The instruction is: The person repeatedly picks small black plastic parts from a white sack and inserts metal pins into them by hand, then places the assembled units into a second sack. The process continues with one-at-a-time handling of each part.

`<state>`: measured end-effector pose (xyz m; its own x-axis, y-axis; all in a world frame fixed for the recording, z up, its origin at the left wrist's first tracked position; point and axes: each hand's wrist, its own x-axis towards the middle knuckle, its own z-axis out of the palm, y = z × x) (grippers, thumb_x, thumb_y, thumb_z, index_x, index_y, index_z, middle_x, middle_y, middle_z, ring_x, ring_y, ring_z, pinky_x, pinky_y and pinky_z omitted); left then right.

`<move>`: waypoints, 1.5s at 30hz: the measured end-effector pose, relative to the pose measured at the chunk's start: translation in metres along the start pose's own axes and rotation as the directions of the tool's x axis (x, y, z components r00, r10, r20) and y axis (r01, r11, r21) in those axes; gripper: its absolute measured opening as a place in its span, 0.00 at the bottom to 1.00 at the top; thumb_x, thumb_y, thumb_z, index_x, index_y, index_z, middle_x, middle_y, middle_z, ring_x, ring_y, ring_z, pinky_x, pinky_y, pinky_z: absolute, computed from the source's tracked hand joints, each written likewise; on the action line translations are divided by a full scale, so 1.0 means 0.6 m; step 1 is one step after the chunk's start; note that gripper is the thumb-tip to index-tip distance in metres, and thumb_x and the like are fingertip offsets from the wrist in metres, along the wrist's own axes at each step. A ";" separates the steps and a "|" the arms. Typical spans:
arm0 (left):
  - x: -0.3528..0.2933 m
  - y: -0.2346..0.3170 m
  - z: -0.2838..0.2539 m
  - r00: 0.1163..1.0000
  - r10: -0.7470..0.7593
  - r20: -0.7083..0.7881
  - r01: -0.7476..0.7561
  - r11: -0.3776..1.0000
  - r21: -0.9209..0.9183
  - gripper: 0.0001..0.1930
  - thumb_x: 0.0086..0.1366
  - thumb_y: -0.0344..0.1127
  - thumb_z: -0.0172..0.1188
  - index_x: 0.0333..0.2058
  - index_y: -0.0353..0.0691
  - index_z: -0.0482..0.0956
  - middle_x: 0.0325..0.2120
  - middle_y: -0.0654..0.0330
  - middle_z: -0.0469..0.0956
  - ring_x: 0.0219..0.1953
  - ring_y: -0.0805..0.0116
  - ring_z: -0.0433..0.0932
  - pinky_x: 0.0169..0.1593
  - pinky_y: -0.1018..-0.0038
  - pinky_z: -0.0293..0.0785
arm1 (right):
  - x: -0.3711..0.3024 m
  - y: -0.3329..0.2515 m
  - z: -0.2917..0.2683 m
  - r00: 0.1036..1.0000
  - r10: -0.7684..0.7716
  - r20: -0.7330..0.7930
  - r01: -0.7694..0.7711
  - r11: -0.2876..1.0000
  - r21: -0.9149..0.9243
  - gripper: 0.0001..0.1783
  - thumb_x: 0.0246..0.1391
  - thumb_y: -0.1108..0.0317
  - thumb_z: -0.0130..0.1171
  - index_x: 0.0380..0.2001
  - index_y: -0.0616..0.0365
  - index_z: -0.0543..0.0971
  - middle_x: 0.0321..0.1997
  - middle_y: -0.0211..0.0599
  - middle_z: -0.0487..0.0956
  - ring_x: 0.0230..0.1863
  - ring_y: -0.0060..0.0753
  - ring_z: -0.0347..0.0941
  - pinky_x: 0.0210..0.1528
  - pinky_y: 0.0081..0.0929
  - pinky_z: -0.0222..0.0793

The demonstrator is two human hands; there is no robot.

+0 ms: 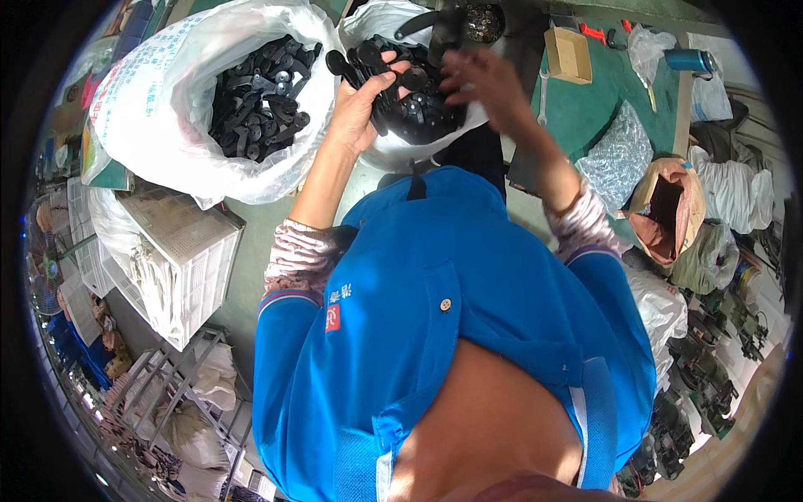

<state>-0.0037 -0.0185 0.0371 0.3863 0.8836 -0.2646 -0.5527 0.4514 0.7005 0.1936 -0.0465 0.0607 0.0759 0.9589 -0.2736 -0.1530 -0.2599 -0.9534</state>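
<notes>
My left hand [365, 99] is closed around several flat black plastic parts [369, 60] with rounded ends, held over a white plastic sack. More such black parts [422, 125] fill this sack. To the right, my right hand [489, 88] hovers by the sack's edge, blurred, its fingers apart and nothing visible in them. Just beyond its fingertips is a dark object [449, 33], too shadowed to make out, with a black lever-like piece [418, 25] beside it. A larger white sack [167, 109] on the left holds a heap of similar black parts [259, 96].
A green tabletop [585, 109] at right bears an open cardboard box [568, 56], a wrench [544, 96], a bubble-wrap bag [617, 155] and a blue cylinder [688, 59]. A round container [483, 23] of small pieces stands at the back. White crates [188, 268] stand left.
</notes>
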 end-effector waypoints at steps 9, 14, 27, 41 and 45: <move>-0.002 -0.009 0.012 0.992 -0.121 0.025 0.119 0.991 0.058 0.17 0.60 0.24 0.55 0.49 0.33 0.70 0.39 0.52 0.76 0.33 0.63 0.80 0.37 0.65 0.84 | 0.003 0.066 -0.025 0.958 -0.179 -0.222 0.199 0.978 0.069 0.10 0.49 0.76 0.57 0.36 0.65 0.74 0.34 0.33 0.76 0.35 0.24 0.73 0.41 0.22 0.70; -0.002 -0.025 0.008 0.995 -0.103 0.009 0.100 0.978 0.183 0.11 0.59 0.22 0.57 0.42 0.33 0.73 0.34 0.54 0.77 0.28 0.65 0.80 0.32 0.67 0.85 | -0.014 0.039 -0.025 0.972 -0.210 -0.103 0.225 0.962 0.155 0.12 0.57 0.71 0.54 0.43 0.63 0.74 0.36 0.34 0.75 0.37 0.24 0.74 0.38 0.21 0.74; -0.014 -0.018 0.019 0.998 -0.022 -0.066 0.035 0.978 0.207 0.10 0.63 0.28 0.55 0.42 0.30 0.73 0.36 0.50 0.79 0.37 0.61 0.81 0.37 0.70 0.82 | -0.001 -0.017 -0.024 0.938 -0.345 0.043 0.347 0.928 -0.134 0.18 0.56 0.72 0.55 0.51 0.58 0.75 0.28 0.38 0.80 0.22 0.17 0.70 0.24 0.15 0.67; 0.020 -0.020 0.022 0.995 0.027 -0.096 -0.035 0.996 -0.078 0.14 0.63 0.30 0.55 0.46 0.32 0.70 0.45 0.49 0.76 0.48 0.59 0.76 0.48 0.70 0.74 | 0.006 -0.006 -0.006 0.998 -0.035 0.053 0.040 0.995 -0.088 0.20 0.56 0.63 0.58 0.47 0.64 0.73 0.33 0.37 0.78 0.29 0.24 0.76 0.26 0.17 0.71; 0.019 -0.032 0.038 0.994 -0.044 -0.099 0.040 0.998 -0.037 0.08 0.63 0.34 0.57 0.40 0.39 0.73 0.43 0.51 0.78 0.46 0.62 0.77 0.45 0.67 0.74 | -0.034 0.067 0.007 0.999 -0.044 0.028 0.046 0.998 -0.054 0.17 0.51 0.65 0.63 0.40 0.66 0.75 0.30 0.35 0.78 0.29 0.23 0.75 0.31 0.20 0.71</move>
<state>0.0282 -0.0198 0.0359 0.3355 0.8710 -0.3590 -0.5639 0.4909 0.6641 0.1817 -0.0759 0.0285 0.0555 0.9722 -0.2275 -0.0962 -0.2216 -0.9704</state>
